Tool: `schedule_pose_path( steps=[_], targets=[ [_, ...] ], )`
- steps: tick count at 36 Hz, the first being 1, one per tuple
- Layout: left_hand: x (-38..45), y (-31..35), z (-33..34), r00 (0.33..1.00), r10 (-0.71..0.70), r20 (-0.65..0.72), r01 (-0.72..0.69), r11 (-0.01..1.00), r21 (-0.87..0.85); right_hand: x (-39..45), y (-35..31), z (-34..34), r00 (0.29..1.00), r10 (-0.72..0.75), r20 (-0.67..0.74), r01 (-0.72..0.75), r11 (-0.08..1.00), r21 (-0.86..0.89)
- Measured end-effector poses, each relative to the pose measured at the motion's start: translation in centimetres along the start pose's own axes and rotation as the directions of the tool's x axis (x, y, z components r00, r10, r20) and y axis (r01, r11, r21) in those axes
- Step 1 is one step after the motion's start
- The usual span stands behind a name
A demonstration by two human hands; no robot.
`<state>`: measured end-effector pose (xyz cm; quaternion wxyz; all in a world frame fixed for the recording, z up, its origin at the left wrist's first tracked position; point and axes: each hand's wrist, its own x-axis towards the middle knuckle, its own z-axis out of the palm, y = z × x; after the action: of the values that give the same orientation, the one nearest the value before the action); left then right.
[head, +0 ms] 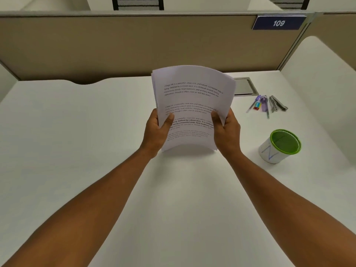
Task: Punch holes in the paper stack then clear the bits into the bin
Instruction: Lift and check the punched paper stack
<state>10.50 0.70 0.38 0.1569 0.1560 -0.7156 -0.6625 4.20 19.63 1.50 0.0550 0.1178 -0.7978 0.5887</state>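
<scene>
You hold the stack of white printed paper sheets (192, 105) above the middle of the white worktop (77, 132), with both hands closed on its lower edges: your left hand (157, 132) grips the 9 o'clock side, thumb over the text, and your right hand (226, 130) grips the 3 o'clock side. The sheets bow upward, tilted toward you. At 3 o'clock stands the white cylindrical bin with a green mesh rim (280, 146). At 2 o'clock lie a silver metal punch-like tool (277, 106) and purple pens (260, 105).
</scene>
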Motion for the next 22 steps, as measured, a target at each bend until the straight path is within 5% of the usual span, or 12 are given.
schedule_pose_path(
  steps=[22],
  targets=[
    [-0.1,2.3,0.1,0.99,0.13,-0.054,-0.129,0.991,0.027,0.2,-2.4,-0.4,0.999,-0.012,-0.042,0.018,0.988,0.15]
  ],
)
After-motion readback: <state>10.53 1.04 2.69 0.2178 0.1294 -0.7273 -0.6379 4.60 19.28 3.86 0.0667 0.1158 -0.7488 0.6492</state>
